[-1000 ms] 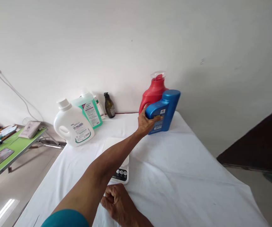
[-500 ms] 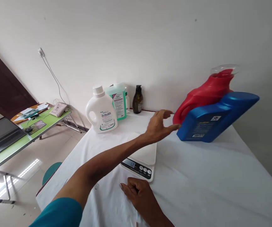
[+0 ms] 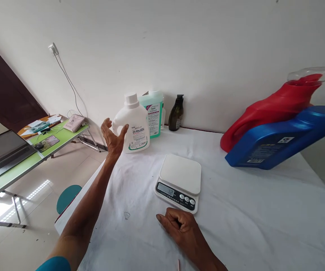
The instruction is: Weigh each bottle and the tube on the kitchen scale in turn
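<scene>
My left hand [image 3: 113, 138] is open, with thumb and fingers spread beside the handle of a white detergent jug [image 3: 136, 130]. It grips nothing, and I cannot tell whether it touches the handle. My right hand [image 3: 183, 229] rests on the white cloth in a loose fist, just in front of a white kitchen scale [image 3: 180, 175]. Nothing shows in its fingers. On the scale's display some digits are lit, and its platform carries nothing. Behind the jug stands a bottle of green liquid [image 3: 154, 116], partly hidden.
A dark pump bottle [image 3: 176, 114] stands by the wall. At the right, a red jug [image 3: 266, 109] and a blue bottle [image 3: 264, 145] lean together. A pink stick [image 3: 178, 265] lies at the near edge. Left of the table are a laptop [image 3: 6, 150] and a teal stool [image 3: 68, 197].
My left hand has swung from beside the red and blue containers leftward to the white jug. My right hand stays by the scale. The view has turned slightly.
</scene>
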The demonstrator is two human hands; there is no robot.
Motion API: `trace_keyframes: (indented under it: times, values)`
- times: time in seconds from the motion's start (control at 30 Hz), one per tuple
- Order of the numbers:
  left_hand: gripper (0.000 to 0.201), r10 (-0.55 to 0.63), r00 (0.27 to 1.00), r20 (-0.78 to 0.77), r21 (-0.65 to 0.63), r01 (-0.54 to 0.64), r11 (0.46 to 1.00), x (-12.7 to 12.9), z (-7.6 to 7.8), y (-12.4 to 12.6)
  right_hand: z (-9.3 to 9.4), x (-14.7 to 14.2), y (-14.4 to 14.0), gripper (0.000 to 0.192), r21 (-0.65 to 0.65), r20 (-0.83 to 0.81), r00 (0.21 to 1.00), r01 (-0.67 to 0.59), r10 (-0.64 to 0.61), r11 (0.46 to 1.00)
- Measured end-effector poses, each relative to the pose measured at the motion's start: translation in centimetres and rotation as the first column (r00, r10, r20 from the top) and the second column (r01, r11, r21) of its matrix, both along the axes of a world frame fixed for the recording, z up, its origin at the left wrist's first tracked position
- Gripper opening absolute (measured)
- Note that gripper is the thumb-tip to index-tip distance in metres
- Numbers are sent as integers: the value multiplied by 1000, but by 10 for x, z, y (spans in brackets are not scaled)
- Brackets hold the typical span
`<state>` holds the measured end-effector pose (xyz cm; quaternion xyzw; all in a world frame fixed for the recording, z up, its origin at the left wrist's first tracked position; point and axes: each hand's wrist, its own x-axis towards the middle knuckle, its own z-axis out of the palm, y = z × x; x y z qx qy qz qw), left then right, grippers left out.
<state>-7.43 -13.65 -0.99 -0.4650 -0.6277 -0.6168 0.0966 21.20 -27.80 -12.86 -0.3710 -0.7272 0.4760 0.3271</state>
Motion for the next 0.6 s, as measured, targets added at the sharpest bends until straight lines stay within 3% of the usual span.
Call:
trace_keyframes:
  times: [0.2,0.4,0.6]
  values:
    - [60,-134,945,297,-72,162,984,-9,1,23,0,1,1,50,35,8,1000,4,-4,999]
    - [49,-348,818,459,-43,411,911,-26,5,33,-1,1,2,50,68,10,1000,-6,5,998]
    - [45,-321,791,522,44,350,936,-4,3,23,0,2,3,51,68,15,1000,-7,6,998]
